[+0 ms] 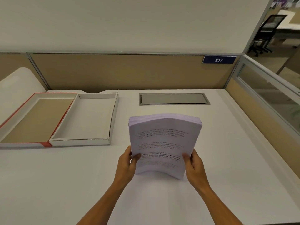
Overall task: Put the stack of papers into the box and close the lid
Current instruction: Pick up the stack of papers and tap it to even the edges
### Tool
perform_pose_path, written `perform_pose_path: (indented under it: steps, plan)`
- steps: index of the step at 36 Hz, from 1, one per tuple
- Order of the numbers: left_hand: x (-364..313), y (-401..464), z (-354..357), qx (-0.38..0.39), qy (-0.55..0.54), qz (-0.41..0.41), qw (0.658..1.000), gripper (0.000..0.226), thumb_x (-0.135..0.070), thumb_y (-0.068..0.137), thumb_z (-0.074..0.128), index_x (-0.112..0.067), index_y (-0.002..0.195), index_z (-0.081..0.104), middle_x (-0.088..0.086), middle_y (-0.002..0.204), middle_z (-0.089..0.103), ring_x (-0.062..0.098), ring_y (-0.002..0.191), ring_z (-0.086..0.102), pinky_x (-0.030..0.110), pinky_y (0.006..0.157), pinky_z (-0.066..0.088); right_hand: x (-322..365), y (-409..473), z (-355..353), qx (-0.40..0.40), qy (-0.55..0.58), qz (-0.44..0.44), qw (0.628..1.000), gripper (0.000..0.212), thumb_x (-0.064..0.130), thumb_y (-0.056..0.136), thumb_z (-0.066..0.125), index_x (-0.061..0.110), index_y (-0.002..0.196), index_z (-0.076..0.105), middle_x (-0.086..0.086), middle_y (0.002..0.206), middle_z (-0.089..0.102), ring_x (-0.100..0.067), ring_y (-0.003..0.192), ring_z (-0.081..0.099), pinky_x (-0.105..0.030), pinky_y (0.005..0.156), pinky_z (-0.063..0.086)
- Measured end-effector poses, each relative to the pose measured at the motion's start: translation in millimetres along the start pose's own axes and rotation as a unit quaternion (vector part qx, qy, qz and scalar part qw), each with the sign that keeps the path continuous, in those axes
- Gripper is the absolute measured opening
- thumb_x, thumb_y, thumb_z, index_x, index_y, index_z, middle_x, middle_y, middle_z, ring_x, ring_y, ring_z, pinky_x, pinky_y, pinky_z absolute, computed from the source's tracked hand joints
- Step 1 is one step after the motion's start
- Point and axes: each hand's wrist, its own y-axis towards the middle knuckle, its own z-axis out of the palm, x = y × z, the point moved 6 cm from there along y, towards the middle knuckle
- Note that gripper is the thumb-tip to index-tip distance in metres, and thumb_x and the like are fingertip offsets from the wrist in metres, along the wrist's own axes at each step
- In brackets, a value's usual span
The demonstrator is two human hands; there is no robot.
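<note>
A thick stack of printed white papers (164,140) is held above the desk in the middle, bowed upward along its length. My left hand (128,163) grips its lower left edge and my right hand (194,164) grips its lower right edge, thumbs on top of the sheet. To the left lies the open white box (113,117), empty, with its red-edged lid (24,111) folded flat beside it on the left, brown inside showing. The box sits well apart from the papers.
A grey cable hatch (172,98) is set in the white desk (235,159) behind the papers. Tan partition panels (121,70) close the back and right side, with a blue "217" sign (219,60). A black chair (267,30) stands beyond the glass.
</note>
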Motion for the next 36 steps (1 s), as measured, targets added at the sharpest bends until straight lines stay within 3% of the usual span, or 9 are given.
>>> perform_pose_path:
  steps: [4, 7, 12, 17, 23, 29, 36]
  plan:
    - [-3, 4, -5, 0.006, 0.002, -0.017, 1.000, 0.026, -0.014, 0.097, 0.057, -0.036, 0.109, 0.055, -0.013, 0.109, 0.067, 0.011, 0.095, 0.067, 0.018, 0.072, 0.058, 5, 8, -1, 0.004, -0.028, -0.001, 1.000, 0.018, 0.028, 0.102, 0.045, 0.039, 0.111, 0.056, 0.011, 0.111, 0.069, -0.008, 0.098, 0.068, -0.029, 0.078, 0.061]
    - [-5, 9, -7, 0.011, 0.003, -0.030, 0.999, 0.020, -0.016, 0.096, 0.058, -0.030, 0.111, 0.056, -0.008, 0.109, 0.067, 0.013, 0.091, 0.068, 0.019, 0.069, 0.059, 10, 14, 0, 0.008, -0.037, 0.008, 0.999, 0.013, 0.029, 0.102, 0.046, 0.032, 0.106, 0.058, 0.007, 0.107, 0.071, -0.013, 0.095, 0.070, -0.029, 0.073, 0.062]
    - [-9, 16, -12, 0.013, 0.011, -0.065, 0.998, 0.022, -0.019, 0.096, 0.058, -0.021, 0.117, 0.054, -0.005, 0.111, 0.066, 0.013, 0.095, 0.068, 0.037, 0.083, 0.061, 15, 23, 6, 0.011, -0.037, 0.041, 0.998, 0.013, 0.031, 0.102, 0.048, 0.027, 0.108, 0.059, 0.004, 0.109, 0.071, -0.015, 0.097, 0.070, -0.039, 0.082, 0.062]
    - [-12, 27, -23, 0.010, 0.017, -0.115, 0.993, 0.031, -0.022, 0.092, 0.065, -0.017, 0.118, 0.047, 0.002, 0.113, 0.067, 0.018, 0.091, 0.071, 0.038, 0.080, 0.061, 16, 34, 11, 0.003, -0.025, 0.099, 0.995, 0.026, 0.031, 0.101, 0.052, 0.014, 0.120, 0.058, 0.001, 0.114, 0.070, -0.017, 0.098, 0.070, -0.036, 0.081, 0.059]
    - [-11, 38, -36, 0.020, 0.039, -0.178, 0.983, 0.034, -0.028, 0.091, 0.066, -0.016, 0.118, 0.050, 0.005, 0.112, 0.068, 0.021, 0.088, 0.072, 0.041, 0.082, 0.060, 19, 39, 27, 0.015, -0.013, 0.175, 0.984, 0.023, 0.030, 0.101, 0.052, 0.013, 0.114, 0.062, 0.001, 0.105, 0.072, -0.015, 0.090, 0.071, -0.026, 0.065, 0.053]
    - [-6, 50, -60, 0.012, 0.067, -0.203, 0.977, 0.034, -0.031, 0.089, 0.069, -0.020, 0.115, 0.050, 0.004, 0.111, 0.068, 0.022, 0.087, 0.072, 0.047, 0.085, 0.060, 20, 45, 57, 0.045, 0.001, 0.209, 0.977, 0.022, 0.026, 0.101, 0.051, 0.014, 0.118, 0.058, 0.001, 0.107, 0.072, -0.020, 0.094, 0.071, -0.037, 0.078, 0.058]
    - [-11, 78, -102, -0.013, 0.063, -0.205, 0.977, 0.036, -0.028, 0.088, 0.070, -0.017, 0.117, 0.051, 0.004, 0.110, 0.067, 0.023, 0.088, 0.071, 0.047, 0.085, 0.059, 46, 68, 98, 0.064, 0.003, 0.190, 0.980, 0.023, 0.016, 0.097, 0.052, 0.014, 0.118, 0.060, -0.002, 0.108, 0.073, -0.022, 0.093, 0.072, -0.040, 0.080, 0.061]
